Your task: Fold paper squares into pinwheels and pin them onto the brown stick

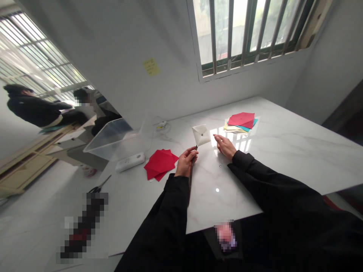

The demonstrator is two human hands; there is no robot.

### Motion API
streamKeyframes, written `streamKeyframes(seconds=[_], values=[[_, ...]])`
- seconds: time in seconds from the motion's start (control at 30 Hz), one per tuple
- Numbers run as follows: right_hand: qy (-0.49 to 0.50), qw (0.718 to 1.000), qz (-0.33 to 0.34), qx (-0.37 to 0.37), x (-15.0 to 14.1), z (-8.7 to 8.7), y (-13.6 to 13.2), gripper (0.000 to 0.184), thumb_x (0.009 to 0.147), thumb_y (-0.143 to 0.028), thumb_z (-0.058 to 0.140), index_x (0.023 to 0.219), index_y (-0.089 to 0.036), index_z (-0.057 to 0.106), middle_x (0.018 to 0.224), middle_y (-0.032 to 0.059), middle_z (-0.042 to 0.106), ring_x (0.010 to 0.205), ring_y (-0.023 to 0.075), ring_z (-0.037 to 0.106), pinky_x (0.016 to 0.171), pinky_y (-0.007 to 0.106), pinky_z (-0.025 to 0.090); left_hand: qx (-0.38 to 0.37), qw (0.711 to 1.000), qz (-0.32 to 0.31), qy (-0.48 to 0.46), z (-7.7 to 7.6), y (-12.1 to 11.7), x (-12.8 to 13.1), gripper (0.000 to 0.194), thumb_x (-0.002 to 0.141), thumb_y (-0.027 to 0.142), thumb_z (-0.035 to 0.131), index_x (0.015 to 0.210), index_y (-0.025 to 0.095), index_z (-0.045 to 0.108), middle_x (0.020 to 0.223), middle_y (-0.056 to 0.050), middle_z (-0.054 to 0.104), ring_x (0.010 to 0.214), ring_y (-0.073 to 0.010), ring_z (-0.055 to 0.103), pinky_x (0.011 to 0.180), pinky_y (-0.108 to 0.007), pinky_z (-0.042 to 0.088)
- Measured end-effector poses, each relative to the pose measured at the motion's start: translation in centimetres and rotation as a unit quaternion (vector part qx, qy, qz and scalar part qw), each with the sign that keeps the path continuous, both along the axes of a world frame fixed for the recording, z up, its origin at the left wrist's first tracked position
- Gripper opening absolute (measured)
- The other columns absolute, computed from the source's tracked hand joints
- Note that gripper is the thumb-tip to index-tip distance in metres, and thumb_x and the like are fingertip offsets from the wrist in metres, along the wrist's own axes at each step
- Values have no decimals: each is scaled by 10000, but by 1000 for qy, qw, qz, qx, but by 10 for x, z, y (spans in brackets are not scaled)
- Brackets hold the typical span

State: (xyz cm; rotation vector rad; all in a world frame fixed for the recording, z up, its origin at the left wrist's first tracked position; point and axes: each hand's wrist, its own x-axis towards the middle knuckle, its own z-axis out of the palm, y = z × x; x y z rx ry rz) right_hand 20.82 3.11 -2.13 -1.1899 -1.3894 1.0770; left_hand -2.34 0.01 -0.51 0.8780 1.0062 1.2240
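Note:
My left hand (186,161) is closed around a dark brown stick (191,181). At its top end sits a white paper pinwheel (201,135), folded to a squarish shape with a small dark dot at the centre. Just right of the pinwheel, my right hand (225,146) is held over the table with fingers stretched out and nothing visible in them; it does not touch the paper. A tiny shiny piece (220,166) lies on the table below my right hand.
On the white marbled table (286,151), red paper sheets (161,163) lie to the left and a coloured paper stack (241,120) at the back right. A clear plastic bin (113,138), white box-like device (130,162) and scissors (99,187) are left. Two people sit beyond.

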Motion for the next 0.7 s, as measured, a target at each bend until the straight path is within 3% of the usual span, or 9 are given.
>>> streamKeyframes(seconds=[0.13,0.27,0.5,0.7], values=[[-57,998,-17,-27,-1,2,-1,778,905,-890,403,610,-205,624,425,2,407,491,166,467,576,329,403,0,1000,4,2,0,0,0,637,564,409,1003,1091,148,757,861,-19,737,695,-66,620,700,-215,485],[-58,998,-28,-22,-2,-1,2,799,873,-938,379,527,-231,512,428,13,417,507,166,475,566,319,387,3,1000,1,4,1,-1,0,632,563,415,1006,1082,154,757,862,-17,734,701,-68,622,704,-217,487],[-38,999,-32,-9,-2,-5,5,790,858,-948,399,631,-216,592,457,-6,403,508,168,447,557,319,366,2,1000,-1,2,2,-2,0,623,581,403,999,1096,148,758,864,-23,735,704,-74,620,703,-228,479],[-22,999,-38,4,0,-1,1,740,888,-868,485,1036,-184,722,513,-42,457,517,170,456,578,310,391,-1,1000,0,2,1,0,0,649,561,409,1008,1099,147,757,856,-17,736,696,-67,624,686,-210,478]])
